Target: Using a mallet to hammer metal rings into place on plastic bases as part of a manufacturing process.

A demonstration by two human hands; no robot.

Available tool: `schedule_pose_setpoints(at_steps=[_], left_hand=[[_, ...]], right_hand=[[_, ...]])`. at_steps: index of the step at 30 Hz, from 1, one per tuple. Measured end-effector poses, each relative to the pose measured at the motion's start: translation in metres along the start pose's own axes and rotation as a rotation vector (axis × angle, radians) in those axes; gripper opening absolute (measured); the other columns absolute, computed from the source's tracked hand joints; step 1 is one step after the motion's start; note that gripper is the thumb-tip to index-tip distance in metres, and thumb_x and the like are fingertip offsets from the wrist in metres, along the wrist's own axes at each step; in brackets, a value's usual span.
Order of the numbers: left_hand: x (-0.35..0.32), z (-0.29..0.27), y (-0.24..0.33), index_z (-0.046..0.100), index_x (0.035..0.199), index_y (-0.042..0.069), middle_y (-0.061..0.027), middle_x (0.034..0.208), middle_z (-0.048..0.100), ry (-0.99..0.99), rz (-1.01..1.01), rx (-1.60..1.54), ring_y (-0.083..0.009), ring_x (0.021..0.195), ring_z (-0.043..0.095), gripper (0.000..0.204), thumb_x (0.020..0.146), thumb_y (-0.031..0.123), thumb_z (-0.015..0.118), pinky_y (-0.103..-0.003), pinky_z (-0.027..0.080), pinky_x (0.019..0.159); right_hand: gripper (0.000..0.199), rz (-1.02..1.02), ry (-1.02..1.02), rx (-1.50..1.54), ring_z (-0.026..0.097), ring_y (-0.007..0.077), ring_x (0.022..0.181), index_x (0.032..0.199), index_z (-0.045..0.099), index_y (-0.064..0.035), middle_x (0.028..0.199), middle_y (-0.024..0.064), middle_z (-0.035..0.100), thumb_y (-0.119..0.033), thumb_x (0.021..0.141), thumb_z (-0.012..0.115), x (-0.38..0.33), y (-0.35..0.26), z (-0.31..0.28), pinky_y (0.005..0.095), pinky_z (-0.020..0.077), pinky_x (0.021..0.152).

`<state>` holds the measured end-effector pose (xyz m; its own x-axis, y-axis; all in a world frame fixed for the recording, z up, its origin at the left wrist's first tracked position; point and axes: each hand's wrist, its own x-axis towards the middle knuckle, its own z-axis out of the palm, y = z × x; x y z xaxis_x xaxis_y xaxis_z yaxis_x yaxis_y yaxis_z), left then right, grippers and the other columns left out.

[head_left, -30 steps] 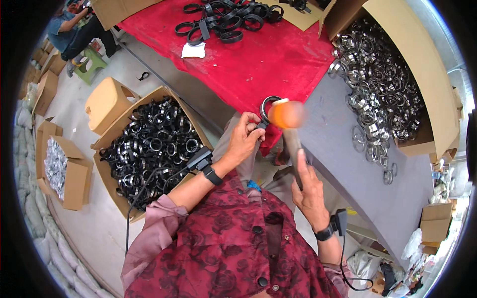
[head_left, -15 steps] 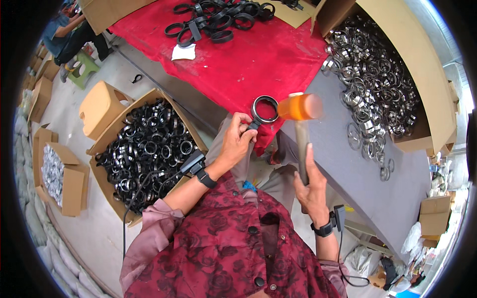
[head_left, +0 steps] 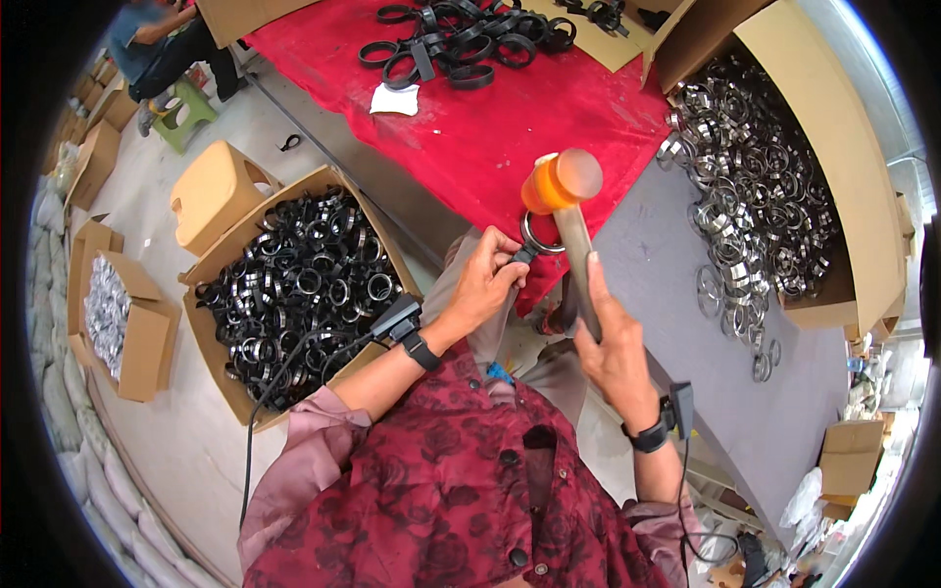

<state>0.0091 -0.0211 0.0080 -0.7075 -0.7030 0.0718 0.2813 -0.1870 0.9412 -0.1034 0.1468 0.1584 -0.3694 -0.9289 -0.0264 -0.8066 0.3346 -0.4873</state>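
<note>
My left hand (head_left: 487,274) pinches the short black stem of a ring (head_left: 528,237), a black clamp-like band with a shiny metal inner edge, at the corner of the red cloth. My right hand (head_left: 619,358) is wrapped round the wooden handle of a mallet (head_left: 555,186). The mallet's orange, rounded head overlaps the ring's upper right part and hides it. Whether head and ring touch, I cannot tell. Below the left hand, a carton holds a heap of black rings with metal edges (head_left: 319,284).
Black rings (head_left: 470,44) and a white paper scrap (head_left: 395,99) lie on the red cloth (head_left: 470,137). Loose metal bands (head_left: 730,225) spill from a carton onto the grey tabletop (head_left: 676,284). A beige stool (head_left: 218,201) stands left; a person (head_left: 162,44) sits farther back.
The mallet has swung left and up, from beside the ring to in front of it. My left hand still pinches the ring. The whole view has shifted slightly.
</note>
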Motion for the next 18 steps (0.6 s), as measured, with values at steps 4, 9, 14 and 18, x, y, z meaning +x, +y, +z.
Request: schedule_pose_setpoints(at_steps=[4,9,14,18], left_hand=[[-0.003,-0.004,0.002,0.044,0.111,0.001,-0.0060,0.079,0.064,0.015,-0.010,0.000,-0.0091,0.074,0.061,0.021,0.097,0.002,0.060,-0.026,0.050,0.069],[-0.001,-0.003,-0.003,0.045,0.111,0.000,-0.0062,0.078,0.065,0.020,0.022,0.004,-0.0089,0.073,0.061,0.021,0.096,0.002,0.060,-0.026,0.050,0.068],[0.003,-0.002,-0.013,0.046,0.111,0.000,-0.0059,0.076,0.065,0.018,0.042,0.019,-0.0081,0.072,0.061,0.022,0.096,0.003,0.062,-0.026,0.049,0.067],[-0.001,-0.004,-0.006,0.046,0.111,0.000,-0.0055,0.076,0.065,0.034,0.020,0.012,-0.0079,0.072,0.061,0.023,0.095,0.003,0.063,-0.026,0.049,0.067]], right_hand=[[0.081,-0.147,0.193,0.084,0.069,0.0406,0.096,0.156,0.040,-0.0034,0.114,0.0268,0.066,0.009,0.081,0.067,0.008,-0.016,-0.026,0.0447,0.0543,0.085],[0.078,-0.249,0.585,0.033,0.069,0.0413,0.107,0.152,0.043,0.0008,0.133,0.0280,0.062,0.009,0.080,0.069,-0.007,-0.007,-0.004,0.0419,0.0545,0.091],[0.083,-0.100,0.093,0.146,0.067,0.0477,0.102,0.158,0.037,-0.0094,0.120,0.0306,0.063,0.008,0.082,0.066,0.004,0.000,-0.006,0.0443,0.0541,0.087],[0.081,-0.197,0.372,0.029,0.065,0.0444,0.117,0.158,0.035,-0.0043,0.137,0.0309,0.057,0.009,0.083,0.064,0.011,-0.033,-0.044,0.0398,0.0533,0.094]])
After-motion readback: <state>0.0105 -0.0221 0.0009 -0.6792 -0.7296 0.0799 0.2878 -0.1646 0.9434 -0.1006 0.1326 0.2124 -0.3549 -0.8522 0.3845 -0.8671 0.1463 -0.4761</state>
